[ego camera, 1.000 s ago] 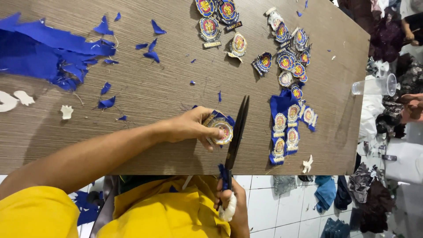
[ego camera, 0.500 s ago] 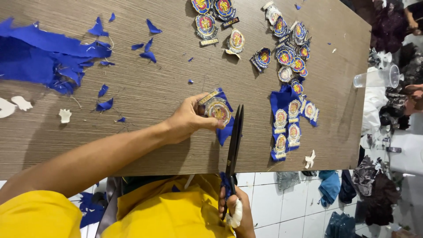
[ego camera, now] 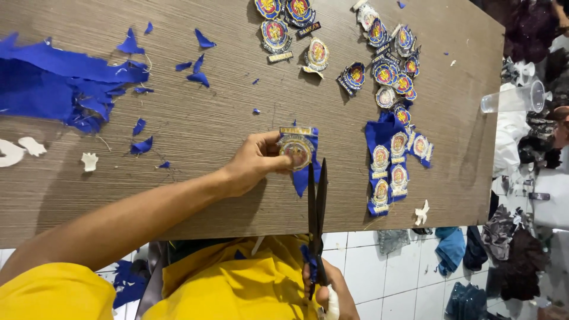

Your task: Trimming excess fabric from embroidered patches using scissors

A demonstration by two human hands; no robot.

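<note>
The fingers (ego camera: 268, 155) of the left hand (ego camera: 252, 163) pinch a round embroidered badge on blue cloth (ego camera: 299, 155), holding it just above the wood-grain surface (ego camera: 225, 106), near its near edge. The right hand (ego camera: 326, 291), below the near edge and over a yellow shirt (ego camera: 231, 284), is wrapped around the handles of a pair of long dark scissors (ego camera: 316, 207); its fingers are closed on the handles. The two blades lie almost together, their tips touching the near right corner of the badge's blue cloth.

Just right of the badge lies a blue cloth strip (ego camera: 391, 166) bearing five uncut badges. Farther off, toward the far right of the surface, about a dozen cut-out badges (ego camera: 391, 53) lie scattered; the exact number cannot be told. At the far left sits one heap of blue cloth offcuts (ego camera: 65, 83), with roughly ten small blue scraps (ego camera: 198, 62) strewn around it. Three white scraps (ego camera: 32, 148) lie at the left edge. A clear plastic cup (ego camera: 514, 98) lies beyond the right edge.
</note>
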